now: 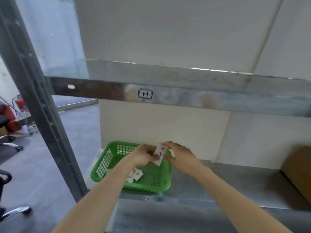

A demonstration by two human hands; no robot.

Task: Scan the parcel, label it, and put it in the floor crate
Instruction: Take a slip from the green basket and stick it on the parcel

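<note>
Both hands meet over a green plastic basket on a metal shelf. Between them is a small white label strip with black printed characters. My left hand pinches its lower end, and my right hand holds its upper edge with fingertips. Several more white label pieces lie loose in the basket, partly hidden by my left forearm. No parcel or scanner shows in this view.
A steel shelf carries the basket; a brown cardboard box stands at its right end. An upper shelf beam tagged "H" crosses overhead. A grey upright post stands left. Office chair wheels and red fire extinguishers sit on the floor left.
</note>
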